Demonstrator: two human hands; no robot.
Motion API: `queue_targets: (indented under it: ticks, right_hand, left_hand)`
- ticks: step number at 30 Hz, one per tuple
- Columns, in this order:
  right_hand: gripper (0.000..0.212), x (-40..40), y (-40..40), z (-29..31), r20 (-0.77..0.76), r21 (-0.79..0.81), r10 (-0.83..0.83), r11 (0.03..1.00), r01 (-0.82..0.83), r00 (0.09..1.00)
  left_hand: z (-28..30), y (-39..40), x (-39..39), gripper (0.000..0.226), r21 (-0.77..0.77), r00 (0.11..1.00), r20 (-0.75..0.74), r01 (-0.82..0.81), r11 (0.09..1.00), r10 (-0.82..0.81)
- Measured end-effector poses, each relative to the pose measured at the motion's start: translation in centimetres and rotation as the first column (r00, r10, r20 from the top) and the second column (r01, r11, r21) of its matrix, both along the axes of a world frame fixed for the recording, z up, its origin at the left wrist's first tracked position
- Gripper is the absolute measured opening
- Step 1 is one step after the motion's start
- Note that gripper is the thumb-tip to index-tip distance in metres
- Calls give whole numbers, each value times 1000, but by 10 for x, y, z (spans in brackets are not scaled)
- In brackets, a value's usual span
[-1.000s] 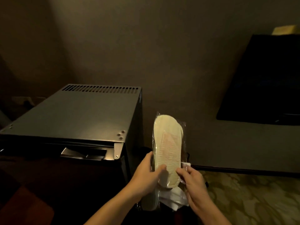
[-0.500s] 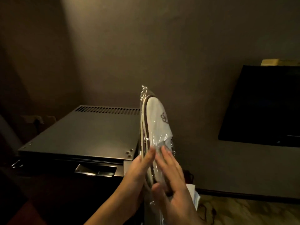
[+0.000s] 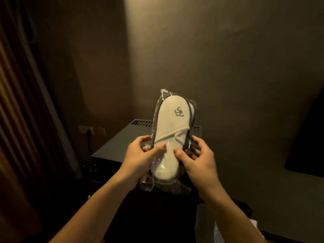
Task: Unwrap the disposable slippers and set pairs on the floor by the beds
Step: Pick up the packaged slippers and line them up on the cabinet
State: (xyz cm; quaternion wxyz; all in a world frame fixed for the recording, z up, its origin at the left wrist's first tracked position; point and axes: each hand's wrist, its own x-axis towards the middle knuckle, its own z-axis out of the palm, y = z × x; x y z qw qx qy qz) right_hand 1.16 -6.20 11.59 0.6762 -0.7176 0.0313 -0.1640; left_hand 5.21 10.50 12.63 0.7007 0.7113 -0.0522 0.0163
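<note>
Above a dark metal cabinet with a vented top (image 3: pixel 112 146), against the far wall, the clear-plastic-wrapped pair of white slippers with grey trim (image 3: pixel 172 130) has swung round — the logo face now turned toward the camera where its narrow edge showed half a second ago. The left hand (image 3: pixel 140 159) and right hand (image 3: pixel 199 161) each grip a side of the pack, thumbs pressing the film — still sealed, so unwrapping appears about to begin.

Bare forearms, no sleeves, no jewellery
</note>
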Motion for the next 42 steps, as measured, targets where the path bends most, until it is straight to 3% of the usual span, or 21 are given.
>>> queue_targets:
  ticks: [2, 6, 11, 18, 21, 23, 25, 27, 30, 33, 36, 39, 42]
  right_hand:
    - [48, 23, 32, 0, 7, -50, -11, 999, 11, 1000]
    - [16, 76, 106, -3, -32, -236, -115, 966, 104, 993]
    - [23, 128, 181, -7, -151, -433, -177, 896, 96, 973]
    - [24, 156, 206, -18, -253, -542, -242, 837, 70, 937]
    - [33, 159, 204, -18, -269, -576, -239, 816, 43, 933]
    - [41, 157, 198, -12, -303, -597, -199, 802, -23, 932]
    - [50, 152, 182, -1, -297, -637, -200, 770, -38, 934]
    - [51, 142, 157, 13, -250, -682, -229, 731, -3, 941]
    - [38, 113, 104, 27, -170, -727, -252, 685, 52, 953]
    - [30, 68, 40, 32, -124, -698, -311, 702, 140, 942]
    - [18, 24, -40, 7, -115, -647, -376, 731, 217, 920]
    - [23, -15, -125, -51, -233, -554, -399, 804, 216, 887]
    - [18, -38, -192, -119, -331, -487, -423, 842, 231, 843]
  left_hand:
    - [1, 34, 23, 54, 59, 999, 31, -38, 998, 36]
    - [5, 104, 80, 30, 217, 999, -32, -7, 976, 14]
    - [0, 172, 141, 24, 445, 995, -96, 52, 894, -10]
    - [-25, 197, 178, 17, 509, 986, -157, 124, 852, -50]
    - [-21, 194, 181, 33, 614, 989, -139, 124, 780, -48]
    - [-10, 190, 176, 68, 754, 999, 18, -32, 656, 28]
    - [8, 175, 160, 79, 716, 950, 311, -251, 651, 24]
    - [26, 144, 141, 66, 602, 882, 463, -243, 760, -85]
    - [28, 72, 103, 52, 496, 869, 390, 80, 865, -304]
    - [13, -1, 72, 62, 373, 861, 307, 283, 884, -406]
    - [-8, -65, 43, 67, 357, 850, 275, 344, 869, -449]
    - [-31, -130, 7, 52, 355, 831, 234, 409, 840, -504]
    - [-52, -187, -26, 57, 340, 803, 262, 443, 830, -536]
